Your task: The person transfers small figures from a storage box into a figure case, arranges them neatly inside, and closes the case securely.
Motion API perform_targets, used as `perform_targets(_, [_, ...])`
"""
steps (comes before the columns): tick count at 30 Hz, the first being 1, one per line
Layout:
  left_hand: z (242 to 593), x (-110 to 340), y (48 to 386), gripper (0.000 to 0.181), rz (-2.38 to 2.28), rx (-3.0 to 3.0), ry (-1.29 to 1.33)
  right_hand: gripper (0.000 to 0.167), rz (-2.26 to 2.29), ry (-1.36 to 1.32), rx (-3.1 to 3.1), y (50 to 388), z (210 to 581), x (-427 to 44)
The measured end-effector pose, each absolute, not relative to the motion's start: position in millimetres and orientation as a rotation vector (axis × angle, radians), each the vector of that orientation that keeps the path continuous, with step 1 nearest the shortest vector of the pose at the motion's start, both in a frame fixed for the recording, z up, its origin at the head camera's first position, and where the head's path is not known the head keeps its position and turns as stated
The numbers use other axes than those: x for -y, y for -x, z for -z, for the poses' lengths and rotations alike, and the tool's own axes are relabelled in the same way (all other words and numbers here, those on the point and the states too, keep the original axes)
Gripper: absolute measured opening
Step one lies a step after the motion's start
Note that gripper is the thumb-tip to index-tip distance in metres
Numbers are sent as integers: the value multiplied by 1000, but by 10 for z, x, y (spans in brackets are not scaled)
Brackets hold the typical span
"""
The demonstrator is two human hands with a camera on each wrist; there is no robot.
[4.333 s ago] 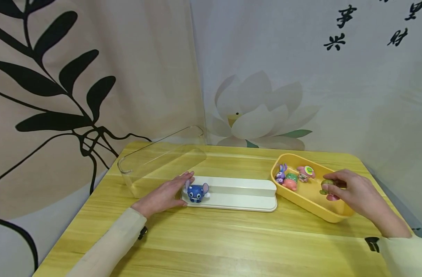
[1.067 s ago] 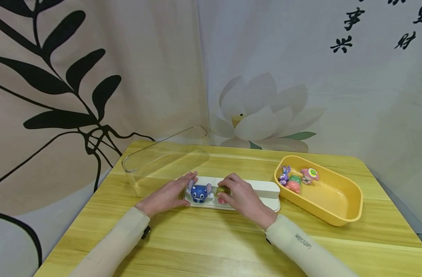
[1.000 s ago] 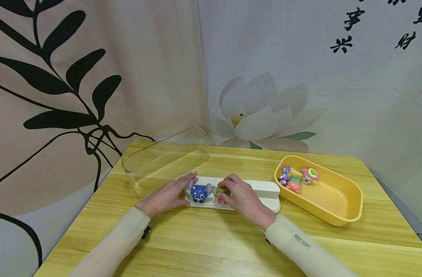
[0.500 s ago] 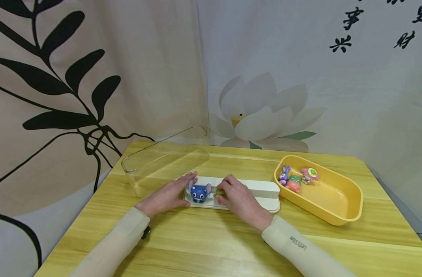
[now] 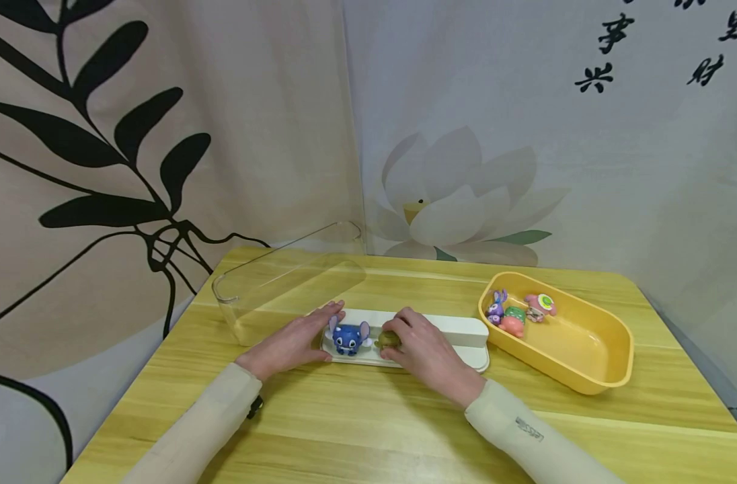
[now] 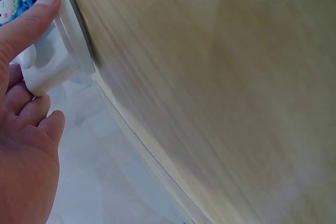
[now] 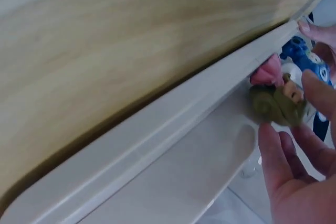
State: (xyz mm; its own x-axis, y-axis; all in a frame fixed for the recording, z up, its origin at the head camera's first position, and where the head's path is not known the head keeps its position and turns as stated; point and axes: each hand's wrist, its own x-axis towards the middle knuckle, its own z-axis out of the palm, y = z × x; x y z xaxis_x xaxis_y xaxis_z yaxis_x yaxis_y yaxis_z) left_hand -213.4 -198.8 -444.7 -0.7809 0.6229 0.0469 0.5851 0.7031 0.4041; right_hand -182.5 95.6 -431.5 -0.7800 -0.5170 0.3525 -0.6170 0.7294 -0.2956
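Note:
A white stepped display base (image 5: pixel 465 328) lies on the table in front of me. Its left end is held between thumb and fingers of my left hand (image 5: pixel 292 344), the thumb on its front rim in the left wrist view. Near that end stands a blue big-eared figurine (image 5: pixel 347 338). Just right of it, my right hand (image 5: pixel 428 351) pinches a small figurine (image 5: pixel 388 339) with olive hair, low over the base. The right wrist view shows this figurine (image 7: pixel 278 103) tilted, its pink part toward the front rim; whether it touches the base, I cannot tell.
A yellow tray (image 5: pixel 553 361) to the right holds a purple rabbit-eared figurine (image 5: pixel 495 308), a pink and green one (image 5: pixel 513 323) and a pink one (image 5: pixel 539 307). Behind my left hand stands a transparent cover (image 5: pixel 220 296). A curtain (image 5: pixel 272 134) hangs beyond the table.
My right hand has carried the olive-haired figurine left, from the yellow tray to beside the blue one. Within the last second the figurine has turned slightly in my fingers. My left hand stays put.

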Motion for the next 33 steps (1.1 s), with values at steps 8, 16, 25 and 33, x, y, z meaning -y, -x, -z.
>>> perform_targets(8, [4439,1986,2133,97,-601,-2823,-997,40,-551,-899,2692,1796,4317,-1033])
perform_targets(16, [4436,1978,2125,97,-613,-2815,-975,32,-600,-906,2650,1798,4342,-1021])
perform_targets(25, [4434,1971,2127,97,-610,-2823,-971,32,-621,-894,2647,1808,4347,-1001])
perform_targets(33, [4427,1961,2113,96,-602,-2827,-985,37,-616,-868,2700,1804,4326,-1020])
